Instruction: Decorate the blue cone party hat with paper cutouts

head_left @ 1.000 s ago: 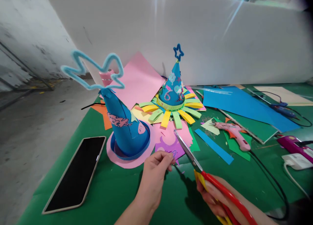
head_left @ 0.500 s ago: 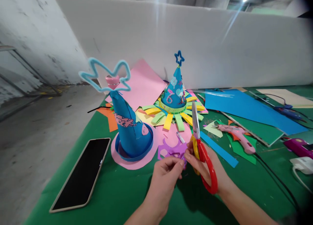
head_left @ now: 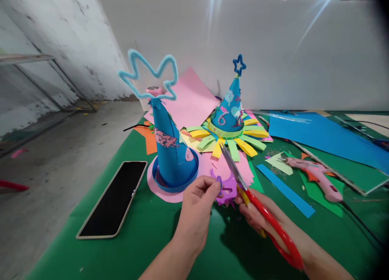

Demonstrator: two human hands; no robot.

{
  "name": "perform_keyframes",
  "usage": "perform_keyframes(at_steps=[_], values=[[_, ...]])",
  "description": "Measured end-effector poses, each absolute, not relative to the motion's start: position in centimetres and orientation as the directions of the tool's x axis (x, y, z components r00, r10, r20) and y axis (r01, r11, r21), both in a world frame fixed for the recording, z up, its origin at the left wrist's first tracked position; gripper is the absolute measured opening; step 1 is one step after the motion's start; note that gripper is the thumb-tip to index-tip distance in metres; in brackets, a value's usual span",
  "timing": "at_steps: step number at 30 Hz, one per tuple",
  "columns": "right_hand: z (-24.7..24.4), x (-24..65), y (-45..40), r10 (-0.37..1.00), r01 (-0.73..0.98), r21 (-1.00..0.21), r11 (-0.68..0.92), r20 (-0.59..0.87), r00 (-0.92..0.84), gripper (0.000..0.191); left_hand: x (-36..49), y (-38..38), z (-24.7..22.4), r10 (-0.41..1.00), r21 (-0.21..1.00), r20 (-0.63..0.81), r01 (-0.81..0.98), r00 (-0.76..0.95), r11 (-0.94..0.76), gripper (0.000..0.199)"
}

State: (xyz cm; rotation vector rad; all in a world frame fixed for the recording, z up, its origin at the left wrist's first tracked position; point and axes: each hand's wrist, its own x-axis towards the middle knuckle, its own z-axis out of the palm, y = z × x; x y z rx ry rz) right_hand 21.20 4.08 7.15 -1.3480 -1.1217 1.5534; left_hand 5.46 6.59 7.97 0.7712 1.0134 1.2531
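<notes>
Between thumb and forefinger, my left hand (head_left: 197, 209) pinches a small purple paper loop (head_left: 219, 185), its exact shape hard to make out. My right hand (head_left: 258, 215) is closed around scissors (head_left: 263, 209) with red and yellow handles, whose blades point up and away and look closed. Behind the fingers lies a purple paper scrap (head_left: 228, 194) with cut-out holes. To the left stands a blue cone hat (head_left: 168, 150) with a pink brim and a light blue pipe-cleaner shape on top. Farther back is another blue cone hat (head_left: 227, 110) with a star and yellow-green strips.
A phone (head_left: 114, 199) lies on the green table at the left. On the right are a pink glue gun (head_left: 317, 176) with a cord, a blue paper strip (head_left: 285, 190) and a large blue sheet (head_left: 328, 138). A white board (head_left: 258, 49) rises behind.
The hands have moved apart. The scissors have tipped from upright to leaning left, and the purple loop shows in my left fingers. The view has shifted, so the table things appear farther right.
</notes>
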Motion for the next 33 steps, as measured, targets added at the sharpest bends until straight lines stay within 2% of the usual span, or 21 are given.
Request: perform_keyframes(at_steps=[3, 8, 17, 22, 25, 33], values=[[7.4, 21.7, 2.9, 0.888, 0.042, -0.9, -0.434, -0.435, -0.151, 0.056, 5.2, 6.9, 8.1, 0.983, 0.894, -0.181, -0.423, -0.034, 0.15, 0.015], [8.6, 22.3, 2.4, 0.85, 0.221, -0.859, -0.461, -0.5, -0.168, 0.061, 5.1, 6.9, 8.4, 0.982, 0.876, -0.186, -0.46, -0.042, 0.147, 0.015], [8.5, 22.7, 2.6, 0.852, 0.268, -0.862, -0.43, -0.486, -0.195, 0.059, 5.1, 6.9, 8.4, 0.971, 0.87, -0.223, -0.468, -0.09, 0.156, 0.015], [7.8, 23.5, 2.9, 0.838, 0.219, -0.897, -0.384, -0.438, -0.326, 0.052, 5.2, 6.8, 8.5, 0.968, 0.869, -0.232, -0.468, -0.093, 0.163, 0.015], [7.6, 23.7, 2.9, 0.818, 0.25, -0.896, -0.367, -0.439, -0.371, 0.051, 5.3, 6.7, 8.5, 0.968, 0.869, -0.234, -0.467, -0.09, 0.167, 0.015], [8.1, 23.4, 3.0, 0.85, 0.241, -0.913, -0.329, -0.398, -0.345, 0.052, 5.4, 6.7, 8.3, 0.97, 0.875, -0.226, -0.455, -0.085, 0.164, 0.015]])
